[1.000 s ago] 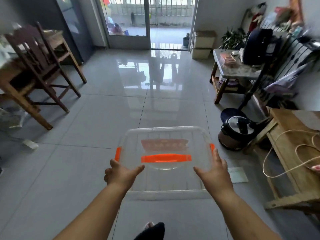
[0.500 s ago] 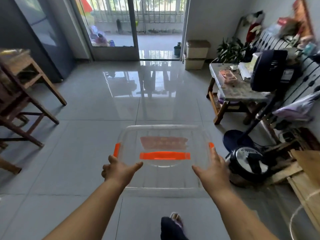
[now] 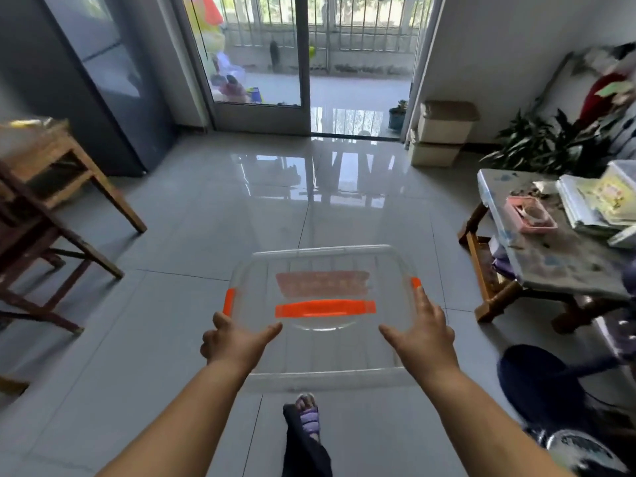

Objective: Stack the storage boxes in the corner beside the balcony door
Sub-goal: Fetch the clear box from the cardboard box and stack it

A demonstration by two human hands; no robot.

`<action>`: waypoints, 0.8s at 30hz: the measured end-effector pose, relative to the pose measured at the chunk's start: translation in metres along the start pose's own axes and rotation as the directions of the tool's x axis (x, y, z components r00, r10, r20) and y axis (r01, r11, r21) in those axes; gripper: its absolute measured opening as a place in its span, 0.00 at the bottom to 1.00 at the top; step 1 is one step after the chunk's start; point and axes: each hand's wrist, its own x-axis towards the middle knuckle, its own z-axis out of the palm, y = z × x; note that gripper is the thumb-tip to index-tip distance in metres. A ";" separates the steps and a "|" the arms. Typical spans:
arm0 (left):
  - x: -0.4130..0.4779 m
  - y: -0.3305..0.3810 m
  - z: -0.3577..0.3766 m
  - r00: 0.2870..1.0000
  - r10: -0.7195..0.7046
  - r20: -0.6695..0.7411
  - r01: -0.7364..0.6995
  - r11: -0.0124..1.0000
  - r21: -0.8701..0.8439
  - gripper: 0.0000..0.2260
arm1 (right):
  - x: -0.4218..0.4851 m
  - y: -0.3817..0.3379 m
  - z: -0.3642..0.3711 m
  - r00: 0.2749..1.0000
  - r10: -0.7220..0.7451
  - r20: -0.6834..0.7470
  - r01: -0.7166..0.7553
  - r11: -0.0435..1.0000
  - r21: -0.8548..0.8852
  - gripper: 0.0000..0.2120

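Both hands carry a clear storage box in the lower centre of the frame, lid up, above the grey tiled floor. My left hand grips its left edge, thumb laid on the lid and fingers curled round the side just below the orange latch. My right hand clasps the right edge, thumb on the lid and forefinger stretched along the side towards the other latch. An orange handle crosses the lid between my hands. Two beige storage boxes stand stacked in the corner at the upper right, just beside the balcony door. At the right edge is a cluttered bench; at the bottom centre, my foot in a purple sandal.
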 end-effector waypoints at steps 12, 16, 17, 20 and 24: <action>0.213 0.276 0.035 0.984 0.154 0.085 -0.162 0.981 0.107 0.51 | 0.282 -0.071 -0.036 0.979 0.130 -0.155 -0.121 0.991 0.064 0.47; 0.263 0.370 0.073 0.973 0.203 0.114 -0.217 0.968 0.129 0.52 | 0.373 -0.070 -0.061 0.967 0.157 -0.199 -0.143 0.986 0.082 0.47; 0.275 0.394 0.085 0.971 0.209 0.119 -0.226 0.963 0.146 0.52 | 0.400 -0.069 -0.068 0.965 0.168 -0.200 -0.153 0.984 0.086 0.47; 0.307 0.459 0.116 0.970 0.215 0.113 -0.231 0.960 0.159 0.51 | 0.477 -0.066 -0.090 0.962 0.169 -0.213 -0.151 0.983 0.100 0.46; 0.346 0.543 0.145 0.973 0.204 0.105 -0.220 0.961 0.170 0.51 | 0.573 -0.073 -0.120 0.967 0.155 -0.200 -0.139 0.986 0.096 0.47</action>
